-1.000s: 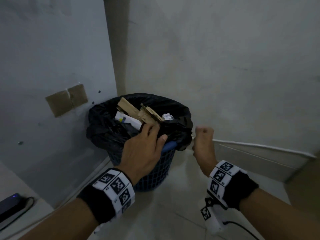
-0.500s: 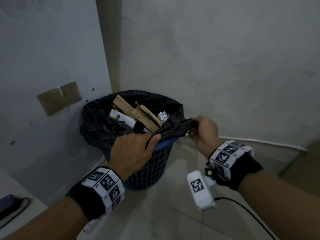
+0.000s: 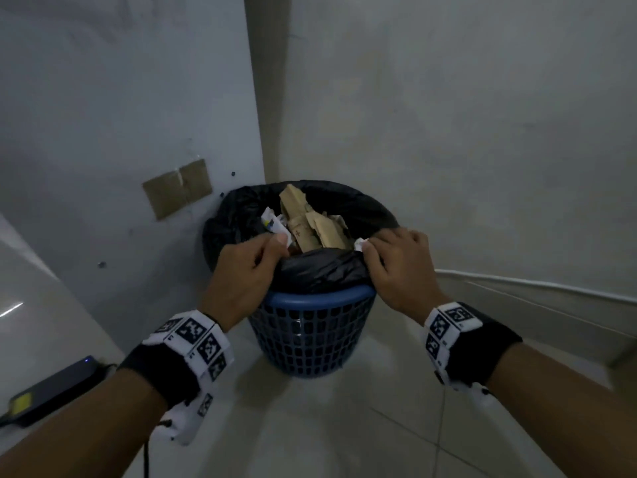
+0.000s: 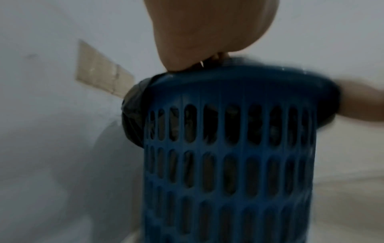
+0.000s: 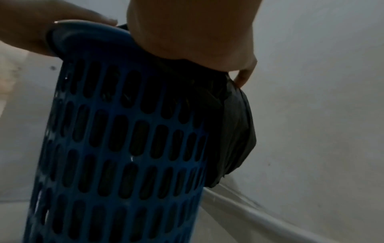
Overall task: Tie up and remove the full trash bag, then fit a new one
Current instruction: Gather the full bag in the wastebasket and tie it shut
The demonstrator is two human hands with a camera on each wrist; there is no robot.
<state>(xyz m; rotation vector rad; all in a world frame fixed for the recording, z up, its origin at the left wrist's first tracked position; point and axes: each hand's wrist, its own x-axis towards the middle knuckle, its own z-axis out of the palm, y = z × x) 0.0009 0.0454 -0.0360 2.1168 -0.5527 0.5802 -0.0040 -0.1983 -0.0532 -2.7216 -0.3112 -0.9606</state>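
While freeing the near hem, left hand (image 3: pixel 245 267) and right hand (image 3: pixel 396 262) clamped on black trash bag (image 3: pixel 322 270), gathered above blue basket (image 3: pixel 310 334) rim for tying; far hem folded over.

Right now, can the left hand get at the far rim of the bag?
Probably yes. The left hand grips the trash bag at the near rim; only cardboard sticks up between, so it could pass round the side.

Your head camera looks forward and down at the blue basket (image 3: pixel 312 334) in the frame's centre. Your two wrist cameras sit close below its rim, looking up; all three views share the basket's slotted wall.
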